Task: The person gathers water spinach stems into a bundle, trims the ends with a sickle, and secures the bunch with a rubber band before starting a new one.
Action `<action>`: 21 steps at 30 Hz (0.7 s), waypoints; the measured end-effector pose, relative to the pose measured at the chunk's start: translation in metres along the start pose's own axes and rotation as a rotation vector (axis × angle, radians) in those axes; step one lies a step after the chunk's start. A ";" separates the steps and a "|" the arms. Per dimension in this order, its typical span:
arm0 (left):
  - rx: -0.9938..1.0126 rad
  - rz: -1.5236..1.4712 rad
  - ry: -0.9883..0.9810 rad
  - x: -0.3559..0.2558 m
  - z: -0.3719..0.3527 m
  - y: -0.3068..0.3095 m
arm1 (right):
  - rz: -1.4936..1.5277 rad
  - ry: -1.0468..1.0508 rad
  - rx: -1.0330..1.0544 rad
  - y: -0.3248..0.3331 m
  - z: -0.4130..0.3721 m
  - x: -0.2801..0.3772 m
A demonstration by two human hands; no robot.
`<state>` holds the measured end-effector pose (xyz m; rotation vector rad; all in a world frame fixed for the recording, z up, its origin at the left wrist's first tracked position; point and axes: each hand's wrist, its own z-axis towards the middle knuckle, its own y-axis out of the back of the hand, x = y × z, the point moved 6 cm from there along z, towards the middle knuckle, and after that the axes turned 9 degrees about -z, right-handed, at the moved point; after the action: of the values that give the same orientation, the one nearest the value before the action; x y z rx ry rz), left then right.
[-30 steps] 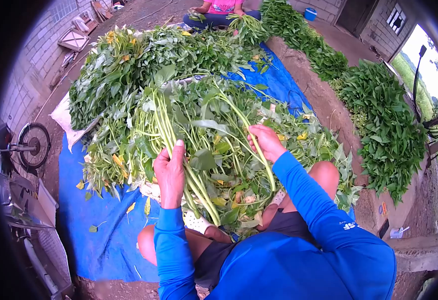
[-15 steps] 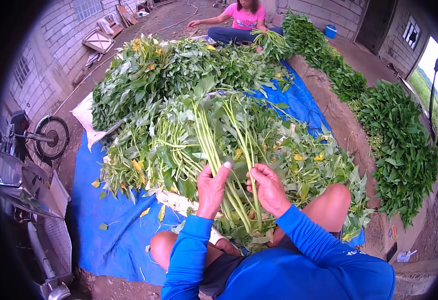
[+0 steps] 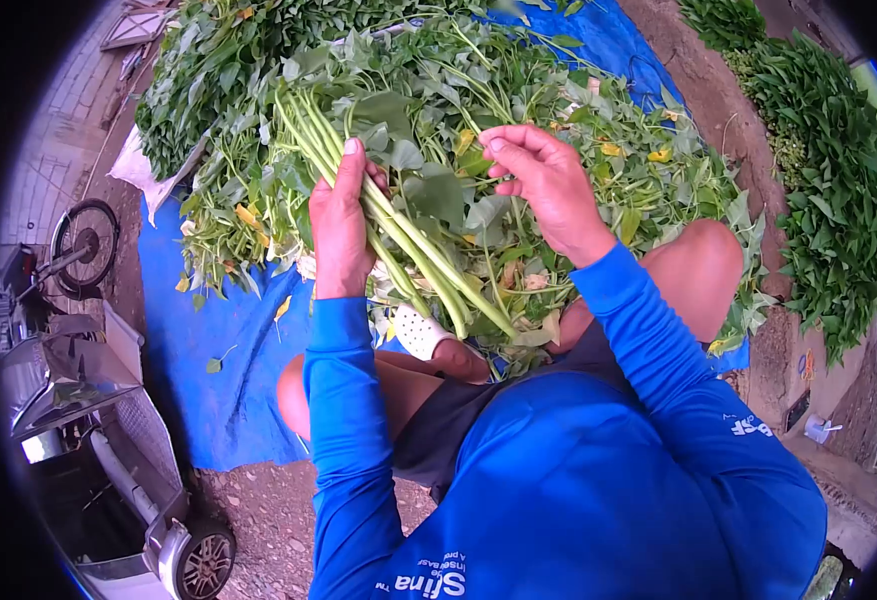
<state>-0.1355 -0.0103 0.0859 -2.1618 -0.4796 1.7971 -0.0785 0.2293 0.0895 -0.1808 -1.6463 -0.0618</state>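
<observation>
My left hand (image 3: 342, 215) is closed around a bunch of water spinach (image 3: 418, 240), its thick pale-green stems slanting down toward my lap and the leafy end pointing up and away. To the right, my right hand (image 3: 543, 180) is raised apart from the bunch, thumb against curled fingers. Nothing shows plainly in that pinch, and the inner fingers are partly hidden. Under and beyond both hands spreads a loose heap of leafy greens (image 3: 608, 185), with some yellowed leaves among them.
The heap lies on a blue tarp (image 3: 218, 400) between my crossed legs and a taller pile of greens (image 3: 228, 80). Bundled greens (image 3: 833, 180) line a raised ledge on the right. A parked vehicle (image 3: 98, 420) stands at left. A white clog (image 3: 418, 332) is below the stems.
My view has tipped downward, and the person across the heap is out of frame. My right hand has moved away from the stems it pinched; the left bunch is tilted further left.
</observation>
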 end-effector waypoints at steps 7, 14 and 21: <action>0.180 -0.146 -0.114 -0.048 -0.013 0.011 | -0.117 -0.105 0.437 0.000 -0.076 -0.019; 0.180 -0.132 -0.179 -0.053 -0.017 -0.004 | -0.245 0.066 0.501 -0.041 -0.121 -0.011; 0.206 -0.151 -0.202 -0.051 -0.013 -0.003 | 0.071 -0.250 0.561 -0.041 -0.109 -0.030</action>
<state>-0.1311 -0.0296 0.1350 -1.7704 -0.4658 1.8981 0.0246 0.1706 0.0713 0.1898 -1.8379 0.4901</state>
